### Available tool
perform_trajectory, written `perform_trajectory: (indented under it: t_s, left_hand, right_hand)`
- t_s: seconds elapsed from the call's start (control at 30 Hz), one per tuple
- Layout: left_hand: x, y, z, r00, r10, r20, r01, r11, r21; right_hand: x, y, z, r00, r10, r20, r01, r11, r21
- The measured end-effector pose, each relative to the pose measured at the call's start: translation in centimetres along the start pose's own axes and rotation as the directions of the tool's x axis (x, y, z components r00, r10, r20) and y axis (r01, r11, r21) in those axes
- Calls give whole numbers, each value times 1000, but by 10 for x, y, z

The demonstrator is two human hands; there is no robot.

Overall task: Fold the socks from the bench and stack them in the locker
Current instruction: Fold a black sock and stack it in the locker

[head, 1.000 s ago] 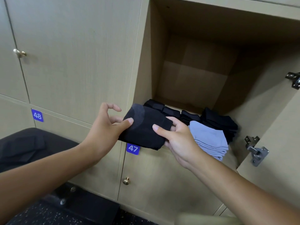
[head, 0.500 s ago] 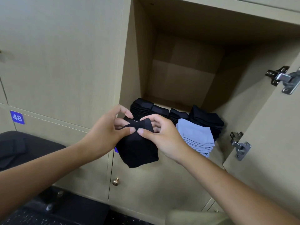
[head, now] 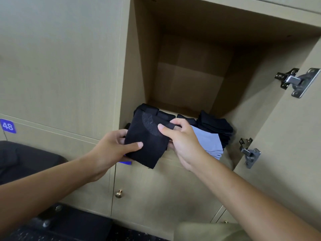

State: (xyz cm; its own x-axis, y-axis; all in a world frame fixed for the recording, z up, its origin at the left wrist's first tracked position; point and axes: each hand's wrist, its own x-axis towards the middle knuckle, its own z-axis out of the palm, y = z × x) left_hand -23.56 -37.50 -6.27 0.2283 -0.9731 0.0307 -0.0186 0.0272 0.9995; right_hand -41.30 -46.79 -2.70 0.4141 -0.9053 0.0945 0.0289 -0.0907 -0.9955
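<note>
Both hands grasp one folded black sock point(head: 147, 141) at the front edge of the open locker point(head: 189, 79). Left hand point(head: 111, 150) pinches its lower left side; right hand point(head: 180, 138) pinches its upper right corner. The sock hides part of the black stacks point(head: 215, 126) behind it. Blue stack point(head: 208, 143) lies right of it. A blue label below the sock is mostly covered.
</note>
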Motion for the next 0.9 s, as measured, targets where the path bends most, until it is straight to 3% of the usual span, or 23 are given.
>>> perform_trajectory:
  t_s: [0.1, 0.27, 0.47, 0.53, 0.8, 0.9]
  left_hand:
    - [-1, -2, -4, 999, 29, 13, -30, 996, 78]
    - [-2, 3, -11, 991, 51, 121, -63, 993, 104]
    - [-4, 8, -20, 970, 36, 242, -91, 972, 218]
    - [-4, 8, -19, 968, 38, 249, -90, 975, 201]
    - [0, -5, -12, 996, 58, 73, -76, 959, 275]
    - [-2, -9, -13, 994, 90, 66, -110, 893, 437]
  right_hand:
    - [-1, -3, -7, 981, -153, 115, 183, 925, -331]
    - [-9, -11, -16, 896, -198, 397, 403, 738, -541]
    - [-12, -17, -18, 862, -28, 505, 294, 840, -455]
    - [-14, -19, -17, 846, 3, 533, 295, 831, -472]
    - [-11, -17, -21, 890, -36, 455, 299, 797, -524]
    - [-6, -27, -30, 908, -29, 419, 289, 765, -575]
